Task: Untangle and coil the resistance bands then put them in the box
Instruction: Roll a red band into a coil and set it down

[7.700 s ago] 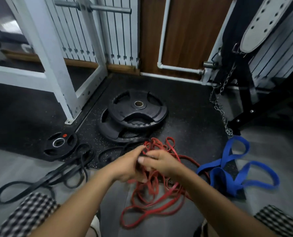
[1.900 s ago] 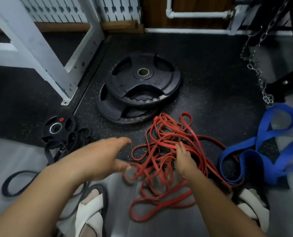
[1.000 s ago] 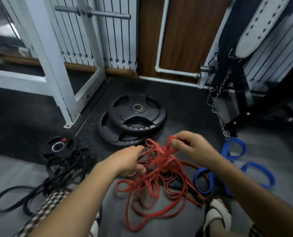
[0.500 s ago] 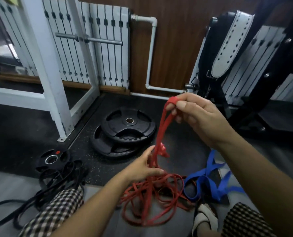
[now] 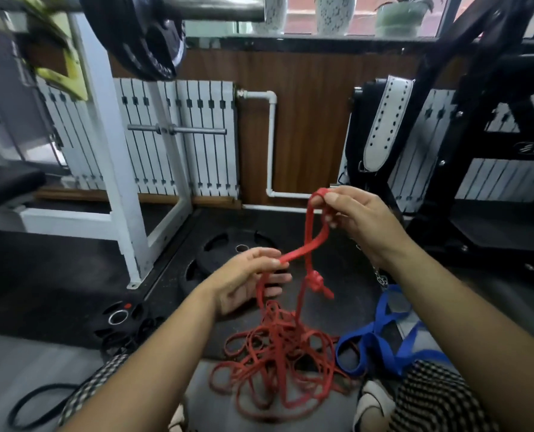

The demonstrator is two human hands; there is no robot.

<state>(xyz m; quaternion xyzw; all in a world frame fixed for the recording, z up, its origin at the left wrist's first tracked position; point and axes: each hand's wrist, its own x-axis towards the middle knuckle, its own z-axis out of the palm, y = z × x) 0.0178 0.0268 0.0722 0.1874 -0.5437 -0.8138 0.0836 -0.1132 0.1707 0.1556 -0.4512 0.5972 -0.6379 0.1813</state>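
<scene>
A tangle of red resistance bands (image 5: 275, 360) lies on the floor between my knees. My right hand (image 5: 356, 219) pinches the top of one red loop, lifted well above the pile. A knot (image 5: 316, 281) hangs in that strand below it. My left hand (image 5: 247, 282) grips the same band lower down, thumb and fingers curled round it. Blue bands (image 5: 374, 344) lie to the right of the red pile. Black bands (image 5: 35, 406) lie at the lower left, partly hidden by my knee. No box is in view.
Stacked black weight plates (image 5: 228, 254) lie on the rubber mat behind my hands, a small plate (image 5: 119, 316) to the left. A white rack post (image 5: 116, 169) stands on the left, a black machine frame (image 5: 465, 145) and chain (image 5: 381, 277) on the right.
My head has tipped up, showing more wall and window sill. My right hand keeps the red loop raised; my left hand has risen along the band and drawn a strand out sideways.
</scene>
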